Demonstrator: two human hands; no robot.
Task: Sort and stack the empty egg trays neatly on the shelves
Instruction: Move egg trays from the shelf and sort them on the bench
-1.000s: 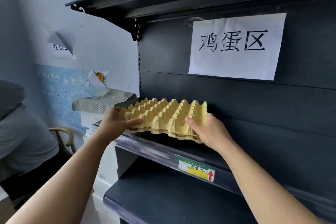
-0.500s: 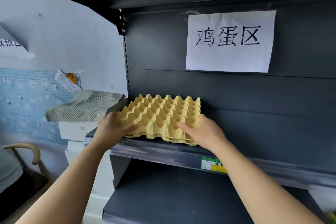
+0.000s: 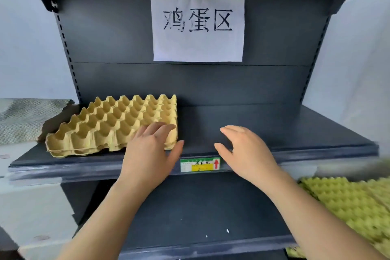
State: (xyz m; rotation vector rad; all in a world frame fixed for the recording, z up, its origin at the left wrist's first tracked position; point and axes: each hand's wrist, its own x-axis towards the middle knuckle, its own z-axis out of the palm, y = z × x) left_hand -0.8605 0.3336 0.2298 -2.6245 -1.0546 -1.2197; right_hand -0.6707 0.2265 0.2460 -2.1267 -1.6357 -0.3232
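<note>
The left hand (image 3: 152,150) lies flat with straight fingers on the near right corner of the stack (image 3: 109,126). It grips nothing and only touches. The right hand (image 3: 247,150) is spread wide and loose, just above the front of the shelf (image 3: 285,133). It holds nothing. The two hands are near each other but apart.

The stack of yellow egg trays sits on the left part of the shelf, cups up, with its far edge close to the back wall. Its edges look lined up. So one part of the job looks done: these trays are in place.

Down at the right, beside the low shelf (image 3: 200,207), lie the green trays (image 3: 348,207). They do not seem to be on a shelf yet, so they are likely what is left to sort.

Now the count. There are two hands. There is one yellow stack. Its front edge shows more than one tray, maybe two, but the number is hard to tell. There is one green pile, too blurry to count. One sign (image 3: 198,25) hangs on the back wall. One tag (image 3: 200,164) sits on the front edge of the shelf. One cloth (image 3: 25,118) lies off to the left.
</note>
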